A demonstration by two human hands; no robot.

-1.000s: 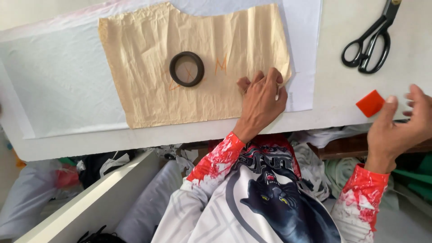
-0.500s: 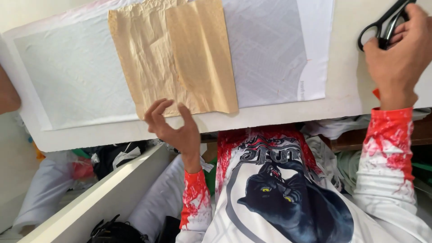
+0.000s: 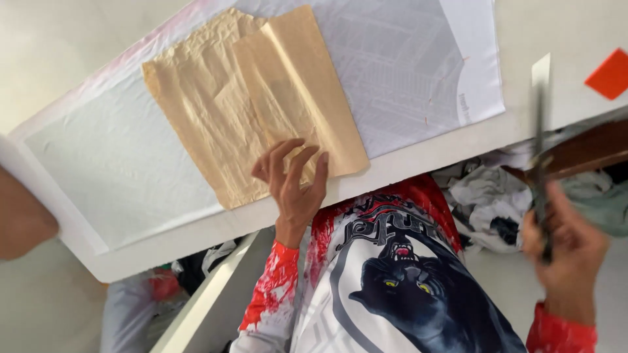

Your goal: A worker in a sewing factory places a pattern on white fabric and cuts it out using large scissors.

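Note:
A creased brown paper pattern (image 3: 216, 111) lies folded over on itself on white fabric (image 3: 405, 59), which is spread on a white table (image 3: 418, 160). My left hand (image 3: 294, 186) rests on the near edge of the folded paper with its fingers spread, holding nothing. My right hand (image 3: 562, 252) is off the table's near edge at the right, closed around the handles of dark scissors (image 3: 540, 124). Their blades point up over the table edge and are blurred. A small orange-red chip (image 3: 611, 73) lies on the table at the far right.
Crumpled cloth scraps (image 3: 484, 196) and a brown board (image 3: 582, 151) lie below the table at the right. More cloth and a white panel (image 3: 209, 297) sit under it at the left. A blurred rounded shape (image 3: 23, 219) intrudes at the left edge.
The brown paper has been folded over and the dark ring on it is gone from view. My right hand took the scissors off the table and brought them down toward me.

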